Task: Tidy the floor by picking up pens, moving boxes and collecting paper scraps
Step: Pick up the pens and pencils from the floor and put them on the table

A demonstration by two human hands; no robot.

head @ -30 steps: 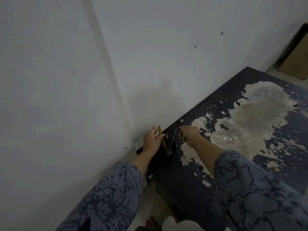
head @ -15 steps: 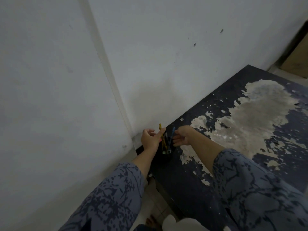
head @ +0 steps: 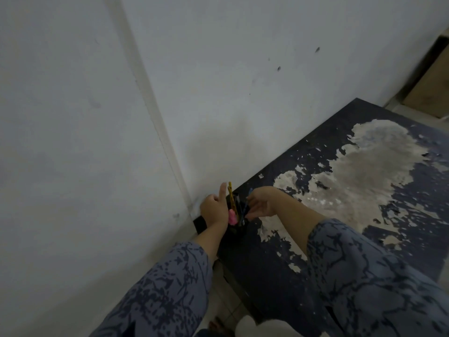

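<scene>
Your left hand was loosely closed beside the pens, your right hand open with fingers spread just beside them. The pens stood in a dark holder at the desk's corner by the wall.

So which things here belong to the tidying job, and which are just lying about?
Belongs to the job:
- yellow pen, standing in the dark holder
- blue pen, in the same holder
- pink item, by the left hand
- right hand, at the pens

Just there:
- peeling black table
- white wall
</scene>
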